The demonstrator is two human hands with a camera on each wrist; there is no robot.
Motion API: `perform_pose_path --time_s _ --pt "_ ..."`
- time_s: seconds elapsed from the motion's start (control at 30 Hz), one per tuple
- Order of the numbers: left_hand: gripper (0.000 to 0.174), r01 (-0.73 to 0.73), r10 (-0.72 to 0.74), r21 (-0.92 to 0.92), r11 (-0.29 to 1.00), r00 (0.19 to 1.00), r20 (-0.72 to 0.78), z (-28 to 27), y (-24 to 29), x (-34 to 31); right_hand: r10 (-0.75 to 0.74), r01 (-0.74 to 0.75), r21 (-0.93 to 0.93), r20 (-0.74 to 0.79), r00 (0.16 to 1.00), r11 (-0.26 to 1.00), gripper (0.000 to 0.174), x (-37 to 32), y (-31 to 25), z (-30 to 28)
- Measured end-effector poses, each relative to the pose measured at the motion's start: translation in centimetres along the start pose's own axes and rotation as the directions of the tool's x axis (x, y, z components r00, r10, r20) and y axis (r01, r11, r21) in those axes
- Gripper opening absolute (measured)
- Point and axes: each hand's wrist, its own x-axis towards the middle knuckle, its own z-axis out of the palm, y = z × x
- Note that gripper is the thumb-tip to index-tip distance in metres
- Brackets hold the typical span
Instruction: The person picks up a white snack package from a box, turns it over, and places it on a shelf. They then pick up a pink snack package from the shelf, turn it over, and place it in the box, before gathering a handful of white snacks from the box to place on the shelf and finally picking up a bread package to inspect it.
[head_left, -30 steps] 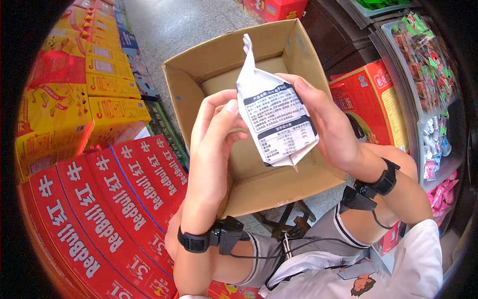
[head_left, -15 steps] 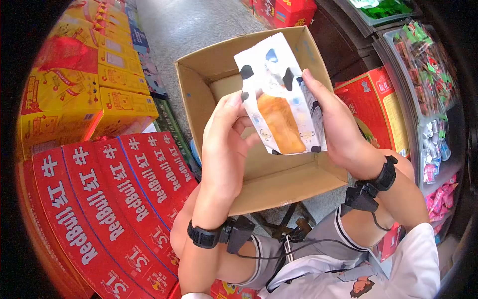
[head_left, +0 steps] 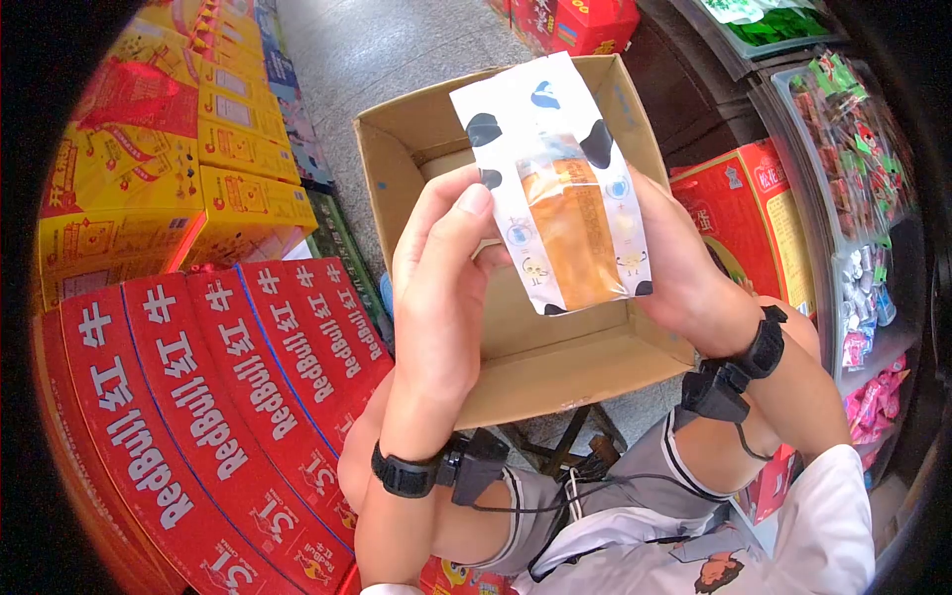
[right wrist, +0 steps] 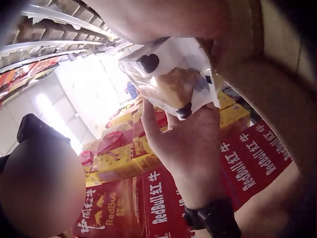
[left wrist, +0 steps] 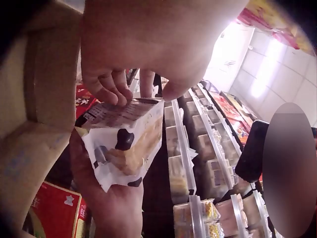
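A bread packet (head_left: 496, 94), white with black cow-like patches, faces up in the head view. Its clear window shows a golden-brown piece of bread (head_left: 570, 228). My left hand (head_left: 436, 278) holds the packet's left edge, thumb near the front and fingers partly behind. On the opposite side my right hand (head_left: 689, 273) grips the right edge, most of its fingers hidden behind the packet. Dark printed text on the packet's back appears in the left wrist view, close to the left fingertips (left wrist: 121, 96). Beneath both hands is an uncovered cardboard box (head_left: 526, 382).
Stacked red drink cartons (head_left: 198, 397) stand at the left, with yellow boxes (head_left: 248, 213) behind them. To the right are a red gift box (head_left: 739, 208) and clear tubs of wrapped sweets (head_left: 853, 149). Grey floor (head_left: 397, 40) shows beyond the cardboard box.
The packet has turned over from its printed back to its windowed front, then tilted flatter toward the head camera. Both hands stay on its sides.
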Motion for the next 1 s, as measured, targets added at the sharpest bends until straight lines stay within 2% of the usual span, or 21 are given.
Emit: perform_pose_path --time_s 0.1,0.23,0.37,0.43,0.53,0.6,0.63,0.67,0.8,0.83,1.0 --pt "0.039 -0.005 0.005 0.006 1.0 1.0 -0.002 0.2 -0.1 -0.3 0.001 -0.001 0.001 0.017 1.0 1.0 0.052 0.0 -0.1 -0.1" --pt "0.043 -0.025 0.03 0.063 0.998 0.997 -0.077 0.4 -0.4 -0.7 0.048 -0.046 -0.018 0.141 0.989 0.999 0.049 0.5 -0.3 -1.3" --pt "0.048 0.087 -0.093 -0.108 0.99 0.994 -0.054 -0.4 -0.9 -0.1 0.083 -0.089 0.018 0.231 0.969 0.996 0.044 0.6 -1.4 -1.6" --pt "0.048 0.099 -0.101 -0.1 0.99 0.995 -0.023 -0.1 -0.6 -0.1 0.078 -0.098 0.068 0.245 0.966 0.993 0.043 0.8 -1.8 -1.6" --pt "0.05 0.103 -0.101 -0.118 0.988 0.995 0.025 -0.4 -0.2 0.1 0.117 -0.127 0.027 0.25 0.961 0.992 0.042 1.3 -2.4 -2.7" --pt "0.053 0.077 -0.075 -0.094 0.993 0.997 0.028 0.0 0.2 -0.2 0.055 -0.066 0.045 0.226 0.973 0.997 0.046 1.3 -2.4 -3.0" --pt "0.053 0.063 -0.066 -0.114 0.992 0.998 -0.02 0.0 0.0 -0.3 0.019 -0.032 0.063 0.203 0.979 0.998 0.048 1.4 -2.4 -3.3" --pt "0.052 0.072 -0.074 -0.145 0.987 0.997 -0.005 -0.1 0.1 -0.4 -0.014 -0.001 0.082 0.178 0.984 0.997 0.049 1.5 -2.4 -3.4" --pt "0.055 0.069 -0.074 -0.155 0.985 0.997 -0.03 0.4 -0.1 -0.9 -0.056 0.04 0.111 0.142 0.988 0.993 0.042 1.1 -2.1 -3.0" --pt "0.055 0.062 -0.065 -0.15 0.987 0.998 -0.014 0.4 -0.1 -0.9 -0.074 0.062 0.069 0.19 0.979 0.996 0.038 0.6 -2.3 -3.1" --pt "0.055 0.013 -0.013 -0.084 0.996 1.0 -0.004 1.0 -0.1 -1.1 -0.152 0.147 0.043 0.176 0.973 0.988 0.038 0.7 -1.7 -3.0"
